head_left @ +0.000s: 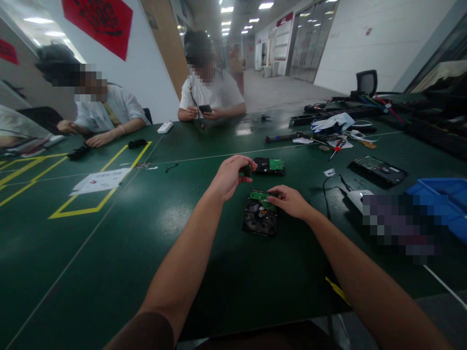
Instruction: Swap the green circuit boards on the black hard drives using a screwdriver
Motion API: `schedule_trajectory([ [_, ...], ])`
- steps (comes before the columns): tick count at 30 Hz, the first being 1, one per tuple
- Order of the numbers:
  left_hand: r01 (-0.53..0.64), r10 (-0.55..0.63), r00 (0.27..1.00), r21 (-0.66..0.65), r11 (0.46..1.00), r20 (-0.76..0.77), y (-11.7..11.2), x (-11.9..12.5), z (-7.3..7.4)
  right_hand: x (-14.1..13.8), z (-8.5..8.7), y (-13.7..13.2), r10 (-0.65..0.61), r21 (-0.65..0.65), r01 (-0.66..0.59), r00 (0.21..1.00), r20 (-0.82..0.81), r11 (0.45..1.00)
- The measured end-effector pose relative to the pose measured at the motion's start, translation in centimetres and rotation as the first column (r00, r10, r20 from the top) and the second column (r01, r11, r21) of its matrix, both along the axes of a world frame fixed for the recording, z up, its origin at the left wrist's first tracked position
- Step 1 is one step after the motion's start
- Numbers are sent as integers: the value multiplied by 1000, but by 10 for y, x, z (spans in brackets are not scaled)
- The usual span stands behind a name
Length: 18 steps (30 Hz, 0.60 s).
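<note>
A hard drive (pixel 260 221) lies on the green table with its circuit board side up. My left hand (pixel 233 176) is closed around the dark handle of a screwdriver (pixel 246 169) above the drive. The screwdriver's thin shaft points down toward the far left part of the green board; whether its tip sits in a screw is too small to tell. My right hand (pixel 290 201) has its fingers curled at the right edge of the same drive, touching the board. Just beyond my hands lies a second hard drive (pixel 270 166).
To the right are a third hard drive (pixel 378 170), a white cabled device (pixel 359 198) and a blue bin (pixel 438 194). Farther back lie a red screwdriver (pixel 336 149), a power screwdriver (pixel 288 137) and gloves (pixel 333 123). Paper (pixel 100 181) lies left. People sit across the table.
</note>
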<state>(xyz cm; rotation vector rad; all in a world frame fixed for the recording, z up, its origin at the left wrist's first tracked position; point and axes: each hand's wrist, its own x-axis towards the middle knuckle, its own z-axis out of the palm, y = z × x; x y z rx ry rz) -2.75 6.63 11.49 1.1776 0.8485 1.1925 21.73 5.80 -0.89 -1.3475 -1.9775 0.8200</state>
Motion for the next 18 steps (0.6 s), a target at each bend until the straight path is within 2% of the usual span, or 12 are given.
schedule_trajectory([
  [5, -20, 21, 998, 30, 999, -55, -1, 0, 3, 0, 0, -1, -7, -2, 7, 1000, -3, 1000],
  [18, 5, -5, 1000, -2, 1000, 28, -3, 2, 5, 0, 3, 0, 1, -43, -2, 999, -42, 999],
])
